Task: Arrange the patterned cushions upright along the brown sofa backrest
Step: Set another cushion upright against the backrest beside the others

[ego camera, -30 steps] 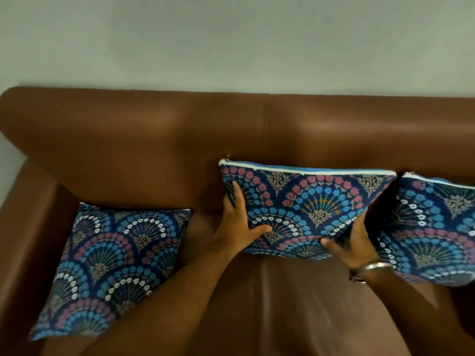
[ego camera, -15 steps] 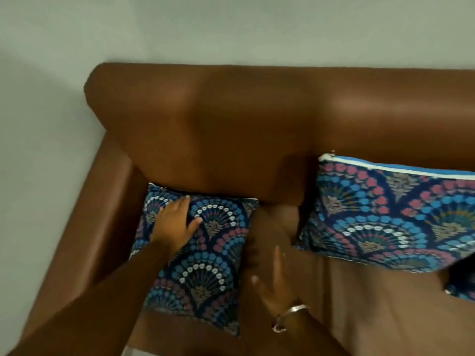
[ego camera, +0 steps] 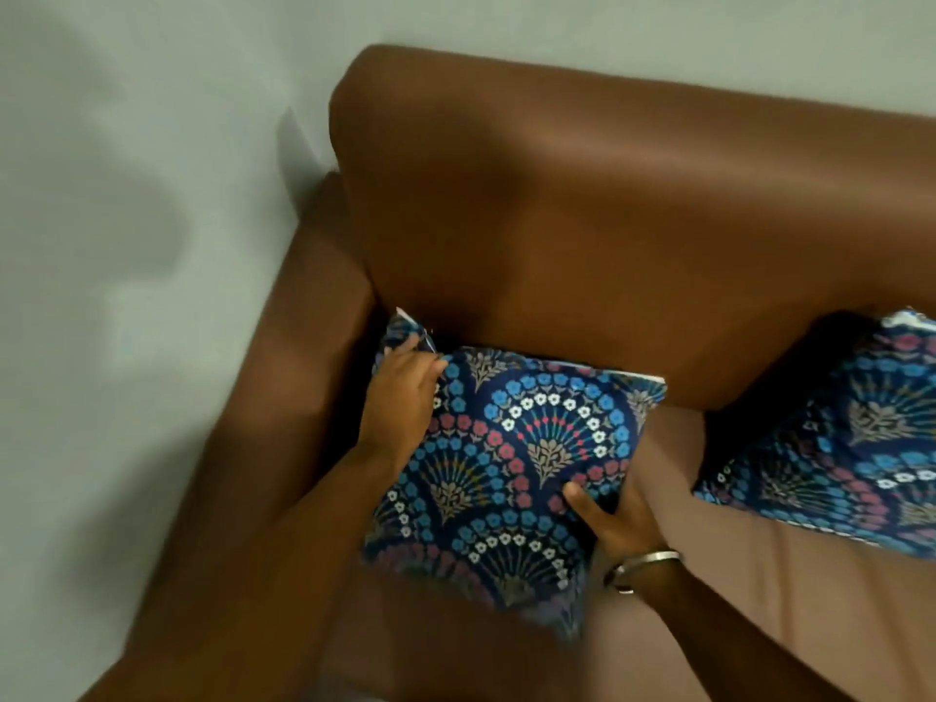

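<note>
Sofa corner, by the armrest [ego camera: 283, 377]: patterned cushion [ego camera: 511, 468] leaning at the brown backrest [ego camera: 582, 220].
Left hand [ego camera: 402, 397]: gripping its top-left corner.
Right hand [ego camera: 615, 519]: clutching its right edge.
Second cushion [ego camera: 835, 438]: propped further right.

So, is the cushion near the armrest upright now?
Not yet. The cushion leans, only its top edge near the backrest; the left hand and right hand grip it.
</note>
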